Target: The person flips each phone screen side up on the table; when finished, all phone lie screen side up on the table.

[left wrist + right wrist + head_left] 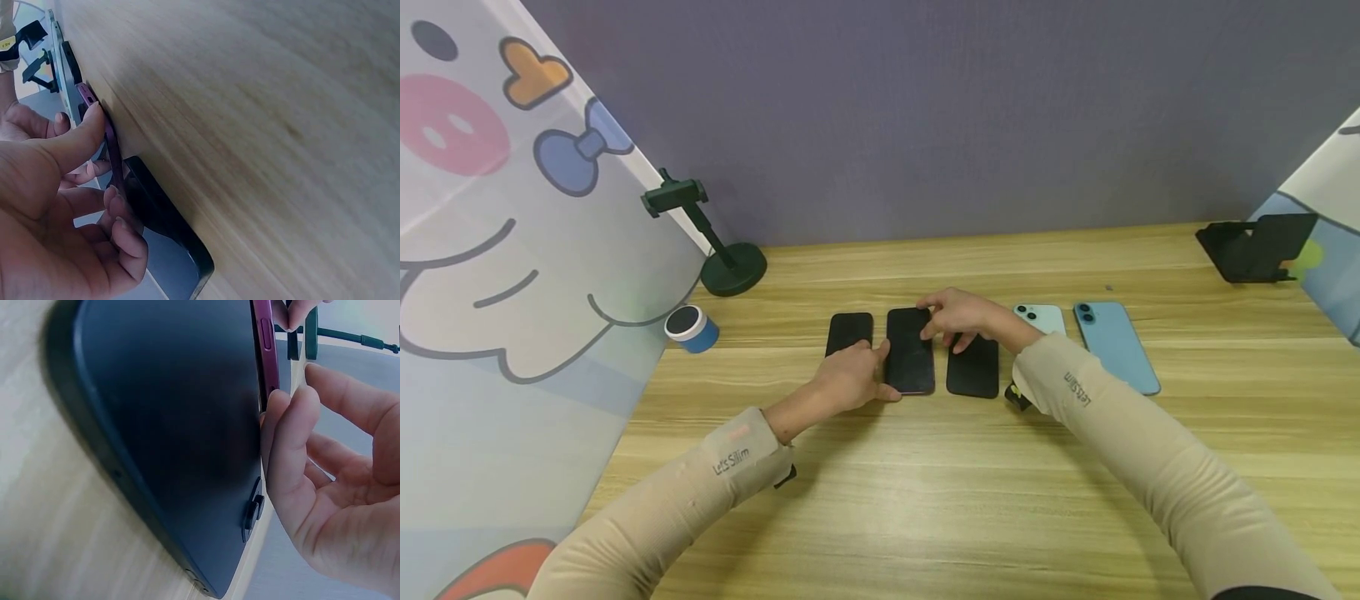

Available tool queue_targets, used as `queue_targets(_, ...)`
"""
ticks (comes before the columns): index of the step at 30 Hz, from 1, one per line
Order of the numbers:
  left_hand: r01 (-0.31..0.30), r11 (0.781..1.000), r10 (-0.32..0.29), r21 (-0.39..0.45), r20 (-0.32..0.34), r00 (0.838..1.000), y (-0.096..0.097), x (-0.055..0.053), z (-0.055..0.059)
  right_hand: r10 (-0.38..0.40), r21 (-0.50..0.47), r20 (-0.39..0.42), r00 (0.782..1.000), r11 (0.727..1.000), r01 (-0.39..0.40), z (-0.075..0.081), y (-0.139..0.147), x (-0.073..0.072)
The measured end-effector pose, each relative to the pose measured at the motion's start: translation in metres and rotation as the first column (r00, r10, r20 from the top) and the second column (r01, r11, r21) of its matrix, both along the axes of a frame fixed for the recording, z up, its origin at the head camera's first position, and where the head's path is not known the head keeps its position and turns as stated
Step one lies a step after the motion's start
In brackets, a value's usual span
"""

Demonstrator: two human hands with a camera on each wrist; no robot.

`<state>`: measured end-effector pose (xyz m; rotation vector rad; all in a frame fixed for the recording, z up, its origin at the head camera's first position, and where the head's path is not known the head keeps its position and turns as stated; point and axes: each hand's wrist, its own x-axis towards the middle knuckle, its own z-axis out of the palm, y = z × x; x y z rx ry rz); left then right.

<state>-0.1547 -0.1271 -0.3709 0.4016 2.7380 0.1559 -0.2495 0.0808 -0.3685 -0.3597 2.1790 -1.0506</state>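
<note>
A dark-screened smartphone with a purple edge lies flat on the wooden table, between both hands. My left hand holds its lower left corner, the thumb at the bottom edge and the other fingers along the left side. At its upper right corner, my right hand grips with bent fingers at the top and right edges. Left of it lies another dark phone, partly covered by the left hand. A black phone rests to the right, partly under the right hand; its raised camera shows in the right wrist view.
Farther right lie a pale green phone, partly behind the right sleeve, and a blue phone. A dark green phone stand and a blue-and-white jar stand at left. A black folding stand is at the back right.
</note>
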Motion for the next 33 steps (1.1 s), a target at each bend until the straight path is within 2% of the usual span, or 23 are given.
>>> queue_targets(18, 0.013, 1.000, -0.013, 0.007, 0.013, 1.000, -0.003, 0.000, 0.001, -0.007, 0.007, 0.004, 1.000, 1.000, 0.007, 0.003, -0.001, 0.003)
queue_targets(22, 0.009, 1.000, -0.009, 0.003, 0.023, 1.000, -0.001, -0.001, 0.002, -0.009, 0.004, -0.060, 0.998, 1.000, 0.010, 0.004, 0.005, 0.004)
queue_targets(27, -0.005, 0.999, 0.004, 0.046, 0.028, 1.000, 0.007, -0.001, 0.007, -0.025, -0.026, -0.159, 0.987, 0.999, 0.021, 0.009, 0.027, 0.010)
queue_targets(29, 0.012, 0.996, -0.013, 0.090, 0.018, 1.000, 0.012, -0.002, 0.009, -0.034, -0.038, -0.168, 0.985, 0.999, 0.028, 0.010, 0.039, 0.013)
queue_targets(33, 0.109, 0.976, -0.103, 0.189, -0.038, 0.994, 0.023, -0.005, 0.008, -0.063, -0.054, -0.137, 0.989, 0.997, 0.056, 0.009, 0.064, 0.017)
